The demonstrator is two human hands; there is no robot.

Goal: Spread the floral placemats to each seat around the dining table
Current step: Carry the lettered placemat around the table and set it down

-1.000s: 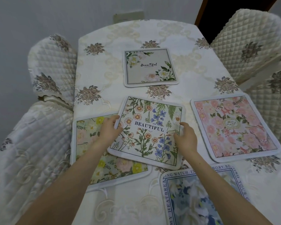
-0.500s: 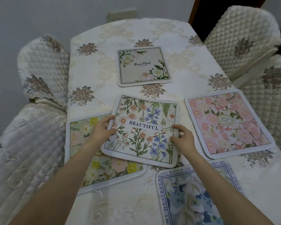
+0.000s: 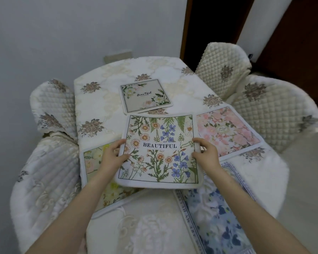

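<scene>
A wildflower placemat (image 3: 160, 151) printed "BEAUTIFUL" is held off the table between both hands. My left hand (image 3: 112, 155) grips its left edge and my right hand (image 3: 205, 153) grips its right edge. It overlaps a yellow-flowered placemat (image 3: 94, 162) lying at the left seat and hides part of a pink-flowered placemat (image 3: 228, 131) at the right. A beige placemat with white flowers (image 3: 145, 96) lies at the far middle. A blue-flowered placemat (image 3: 215, 217) lies near me at the right. All rest on the cream dining table (image 3: 103, 99).
Quilted cream chairs stand at the left (image 3: 51, 107) and right (image 3: 272, 110), with another at the back right (image 3: 226, 70). A cushioned seat (image 3: 44, 180) sits at the near left. A grey wall lies behind the table and a dark doorway (image 3: 218, 24) at the back right.
Both hands have lifted the wildflower placemat off the table and turned it square to me. The camera has tilted up and pulled back.
</scene>
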